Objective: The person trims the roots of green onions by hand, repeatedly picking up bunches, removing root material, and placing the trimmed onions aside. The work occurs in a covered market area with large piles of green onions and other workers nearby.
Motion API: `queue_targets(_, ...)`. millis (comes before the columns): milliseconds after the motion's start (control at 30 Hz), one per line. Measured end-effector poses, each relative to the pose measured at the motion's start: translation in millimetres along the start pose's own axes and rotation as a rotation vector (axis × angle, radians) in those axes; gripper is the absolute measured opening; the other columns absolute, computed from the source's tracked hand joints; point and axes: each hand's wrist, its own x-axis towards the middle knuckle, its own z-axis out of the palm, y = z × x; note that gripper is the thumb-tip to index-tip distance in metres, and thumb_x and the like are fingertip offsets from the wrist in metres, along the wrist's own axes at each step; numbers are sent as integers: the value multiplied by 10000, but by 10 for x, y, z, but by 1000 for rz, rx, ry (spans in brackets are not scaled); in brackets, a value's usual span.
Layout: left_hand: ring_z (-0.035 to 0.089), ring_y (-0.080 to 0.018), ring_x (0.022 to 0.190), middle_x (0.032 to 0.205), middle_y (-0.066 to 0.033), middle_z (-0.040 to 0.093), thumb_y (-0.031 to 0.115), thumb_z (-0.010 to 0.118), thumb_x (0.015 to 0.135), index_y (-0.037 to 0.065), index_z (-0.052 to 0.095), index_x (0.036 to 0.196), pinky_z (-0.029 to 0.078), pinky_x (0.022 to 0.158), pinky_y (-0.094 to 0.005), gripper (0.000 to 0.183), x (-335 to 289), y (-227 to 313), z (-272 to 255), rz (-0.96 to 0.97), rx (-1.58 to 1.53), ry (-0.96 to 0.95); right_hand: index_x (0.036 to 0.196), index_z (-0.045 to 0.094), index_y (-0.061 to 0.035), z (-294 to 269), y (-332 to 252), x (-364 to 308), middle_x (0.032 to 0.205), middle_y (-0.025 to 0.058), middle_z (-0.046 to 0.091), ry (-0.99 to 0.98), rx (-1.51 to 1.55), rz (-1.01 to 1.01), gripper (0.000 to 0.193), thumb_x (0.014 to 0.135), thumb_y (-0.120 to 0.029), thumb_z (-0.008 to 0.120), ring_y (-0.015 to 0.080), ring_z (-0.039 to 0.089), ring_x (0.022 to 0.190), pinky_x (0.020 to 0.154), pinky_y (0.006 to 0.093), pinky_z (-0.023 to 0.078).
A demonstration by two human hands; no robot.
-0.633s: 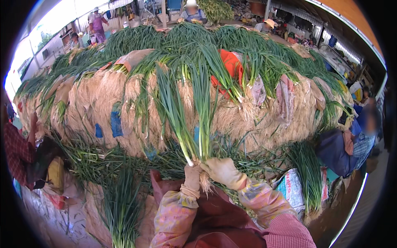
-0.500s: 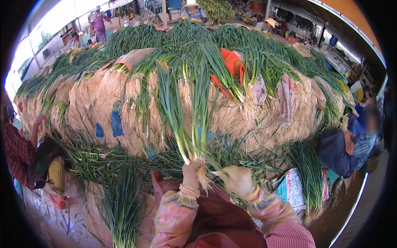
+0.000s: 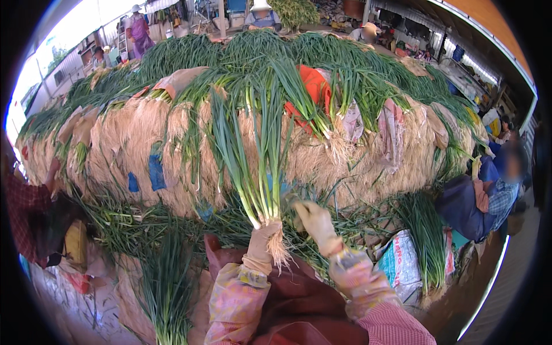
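Observation:
My gloved left hand (image 3: 262, 246) is closed around the root end of a few green onions (image 3: 263, 187). Their white bases and pale roots stick out beside the glove, and the long leaves point away from me. To the right of the stems, my gloved right hand (image 3: 315, 223) has its fingers drawn together. A blurred greenish bit shows at its fingertips, too smeared to name. Dark red cloth (image 3: 299, 305) covers my lap beneath both hands.
A large heap of green onions (image 3: 253, 49), roots (image 3: 328, 178) toward me, rises ahead. Trimmed leaves (image 3: 138, 221) litter its foot. Sorted bundles lie at left (image 3: 169, 287) and right (image 3: 425, 247), the latter by a printed sack (image 3: 401, 261). Co-workers sit at left (image 3: 26, 218) and right (image 3: 489, 192).
My right hand has moved left and slightly up, closer to the stems. My left hand still grips the onions, nearly in place. The whole view has shifted slightly.

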Motion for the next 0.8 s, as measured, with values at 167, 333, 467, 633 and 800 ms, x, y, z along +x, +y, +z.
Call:
queue_targets(167, 573, -96, 675, 803, -1, 609, 34, 634, 851, 15, 625, 989, 457, 596, -212, 139, -60, 81, 102, 29, 46, -22, 929, 663, -4, 188, -392, 948, 686, 64, 648, 23, 527, 355, 264, 907, -267, 663, 107, 566, 490, 455, 252, 451)
queue_targets(333, 567, -91, 712, 857, 12, 610, 105, 638, 926, 18, 614, 1036, 455, 616, -206, 142, -16, 51, 159, 147, 5, -91, 862, 624, -12, 335, -347, 918, 649, 32, 607, 200, 749, 430, 277, 902, -279, 681, 102, 510, 463, 436, 244, 410)
queue_targets(467, 553, -77, 729, 853, 8, 599, 129, 580, 971, 29, 625, 1056, 441, 611, -202, 140, 31, 1, 56, 202, -12, -46, 858, 614, -11, 179, -645, 325, 645, 40, 607, 55, 808, 412, 228, 919, -228, 644, 101, 530, 452, 397, 243, 395)
queue_targets(633, 579, -80, 717, 868, 7, 628, 112, 611, 949, 38, 629, 1073, 454, 613, -216, 146, 54, 19, 92, 162, -200, 58, 855, 648, 4, -306, -773, -537, 621, 55, 641, 74, 869, 367, 187, 920, -170, 631, 120, 584, 436, 379, 218, 440)
queue_targets(800, 573, -83, 698, 865, 8, 622, 111, 658, 900, 29, 626, 1082, 447, 606, -219, 203, -15, 33, 153, 110, -200, 16, 1006, 643, -26, -423, 258, -450, 743, 115, 697, -93, -180, 454, 302, 877, -293, 700, 207, 672, 608, 561, 302, 534)
